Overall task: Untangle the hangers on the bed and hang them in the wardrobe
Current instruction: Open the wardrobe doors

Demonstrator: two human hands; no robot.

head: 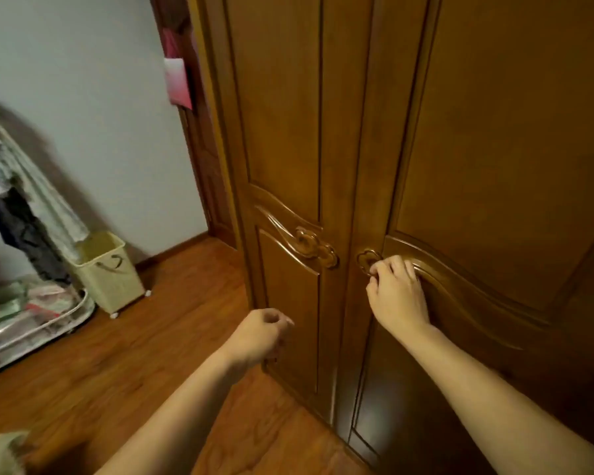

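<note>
At nine o'clock a clothes rack (11, 186) leans against the pale wall, draped with light and dark garments, blurred; its low base (31, 320) holds folded things that cannot be made out. Just beside it, toward seven o'clock of the wardrobe, a pale green basket (107, 272) on small casters stands on the wooden floor (124, 365). At eleven o'clock a pink and white card (177, 82) hangs at the edge of a dark door frame.

The left hand (259, 337) hovers at six o'clock in front of the lower panel of the left wardrobe door (282, 138), its fingers curled in loosely, holding nothing and touching nothing that can be seen. The carved handle (318, 248) of that door sits above it, apart from the hand.

The wardrobe (494, 132) fills the right half, both doors closed and meeting at the centre seam. The right hand (396, 291), at four o'clock of that seam, has its grip curled round the right door handle (367, 260), fingers hooked over it.

No hangers or bed are in view
</note>
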